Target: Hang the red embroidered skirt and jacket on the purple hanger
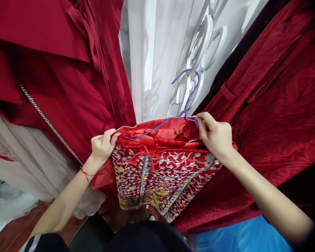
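Note:
A red skirt [157, 178] with silver and gold embroidery hangs in front of me, its waist held stretched sideways between both hands. My left hand [103, 144] is closed on the left end of the waistband. My right hand [216, 134] pinches the right end, with the fingers near one end of the hanger. Inside the waist opening lies a purple wire hanger [157, 128], its hook rising above the skirt toward the white ironwork. A red cord tie [147, 155] dangles at the front of the waist. Small dark lettering shows on the red lining.
Red garments hang at left [68, 91] and a textured red one [275, 101] at right. White scrolled ironwork [207, 38] stands behind. Pale sheer fabric [36, 154] hangs lower left, blue fabric [241, 234] lower right. A reddish floor [26, 227] shows below.

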`<state>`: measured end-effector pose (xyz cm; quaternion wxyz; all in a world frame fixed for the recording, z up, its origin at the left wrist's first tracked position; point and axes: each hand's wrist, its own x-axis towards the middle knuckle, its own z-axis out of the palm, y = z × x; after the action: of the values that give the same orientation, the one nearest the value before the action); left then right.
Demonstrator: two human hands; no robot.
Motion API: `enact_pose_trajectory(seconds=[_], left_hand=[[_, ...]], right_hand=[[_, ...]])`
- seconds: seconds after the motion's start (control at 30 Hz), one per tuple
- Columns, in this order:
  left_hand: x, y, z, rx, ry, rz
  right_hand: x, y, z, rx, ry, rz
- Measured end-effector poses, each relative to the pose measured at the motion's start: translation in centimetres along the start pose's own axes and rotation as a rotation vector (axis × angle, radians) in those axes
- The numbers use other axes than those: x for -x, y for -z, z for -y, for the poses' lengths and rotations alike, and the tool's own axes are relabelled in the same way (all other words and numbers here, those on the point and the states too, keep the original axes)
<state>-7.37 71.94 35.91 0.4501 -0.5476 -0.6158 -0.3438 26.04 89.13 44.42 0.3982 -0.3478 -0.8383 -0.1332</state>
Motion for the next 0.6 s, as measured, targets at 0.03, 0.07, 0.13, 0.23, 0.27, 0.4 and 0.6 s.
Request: enact_pose_trajectory(seconds=[0.03, 0.07, 0.13, 0.23, 0.27, 0.4, 0.6], left_hand=[[-0.5, 0.3, 0.5, 0.008, -0.024, 0.042], [-1.2, 0.7, 1.1, 0.013, -0.05, 0.086], [-3.6, 2.0, 2.1, 0.002, -0.08, 0.16], [-8.4, 4.3, 3.2, -0.07, -0.098, 0.25], [-10.1, 5.3, 3.3, -0.104, -0.124, 0.292], [-14.3, 9.8, 1.5, -0.287, -0.267, 0.421], [-8.3, 13.8, -4.8, -0.129, -0.16, 0.642]], right_hand=[[0.0, 0.1, 0.1, 0.006, 0.001, 0.009], [0.0, 0.3, 0.2, 0.012, 0.002, 0.017], [0.1, 0.5, 0.5, 0.025, 0.002, 0.028], [0.1, 0.7, 0.9, 0.018, 0.007, 0.041], [0.1, 0.8, 0.9, 0.011, 0.007, 0.046], [0.1, 0.7, 1.0, -0.003, -0.017, 0.046], [0.0, 0.1, 0.7, -0.036, -0.048, 0.031]])
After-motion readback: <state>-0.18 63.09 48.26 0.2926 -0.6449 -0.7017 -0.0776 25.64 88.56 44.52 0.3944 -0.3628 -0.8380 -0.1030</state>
